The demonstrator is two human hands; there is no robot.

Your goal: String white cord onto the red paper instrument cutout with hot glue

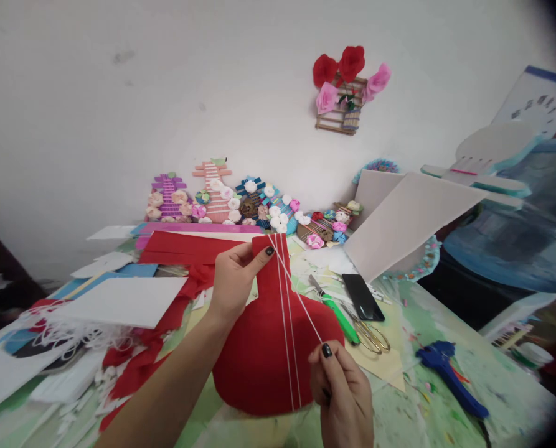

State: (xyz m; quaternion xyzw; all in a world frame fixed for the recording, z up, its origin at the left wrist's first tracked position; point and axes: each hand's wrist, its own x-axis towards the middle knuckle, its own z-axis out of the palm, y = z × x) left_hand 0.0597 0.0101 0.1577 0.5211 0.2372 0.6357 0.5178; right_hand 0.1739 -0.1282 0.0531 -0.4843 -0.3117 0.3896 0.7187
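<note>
Left hand point(233, 280) pinches the narrow top edge of the red guitar-shaped cutout point(268, 348), held above the table point(408, 398). Right hand point(343, 392) pinches a white string point(301, 302) taut across the cutout. Open room lies right of the cutout's lower edge — scissors point(373, 336) and blue glue gun point(448, 373) beyond. No legible writing.

We see the scene in soft, even light with no single bright source showing; the white wall point(165, 93) is lit flatly and greys a little towards the far left. Shadows are faint and diffuse, thin under the white sheets point(123, 302) on the left. We find no harsh glare. The wide lens bends the edges, and a dark vignette cuts the top right corner. The blue container point(515, 230) on the right is smeared and soft; the centre is sharper.
</note>
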